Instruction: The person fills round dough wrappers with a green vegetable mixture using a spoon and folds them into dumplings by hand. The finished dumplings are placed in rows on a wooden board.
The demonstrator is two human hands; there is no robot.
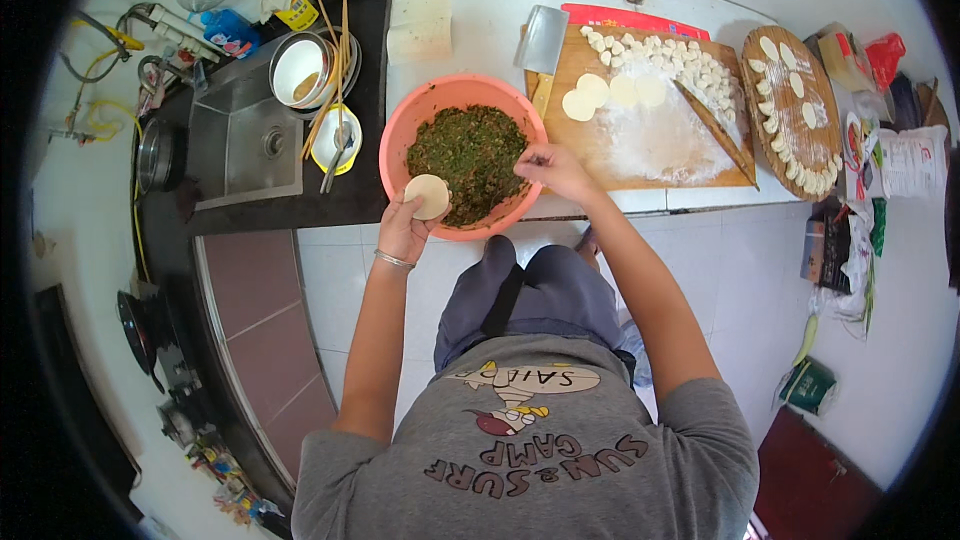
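My left hand [399, 232], with a bracelet at the wrist, holds a round dumpling wrapper [428, 197] over the near left rim of a pink basin [394, 155]. Dark green chopped filling [462, 152] covers the basin's bottom. Above the basin's right side, the fingers of my right hand [555, 170] are pinched together; what they hold, if anything, is too small to make out. To the right lies a floured wooden board [592, 162] with several flat wrappers [592, 90], many small dough lumps [690, 60] and a tapered rolling pin [716, 132].
A cleaver [545, 38] rests at the board's far left corner. Beyond the board's right end, a round tray [790, 125] carries dumplings and several flat wrappers. Left of the basin stand stacked bowls [298, 70] with chopsticks [326, 105], a small bowl with a spoon [338, 145], and a sink [240, 145].
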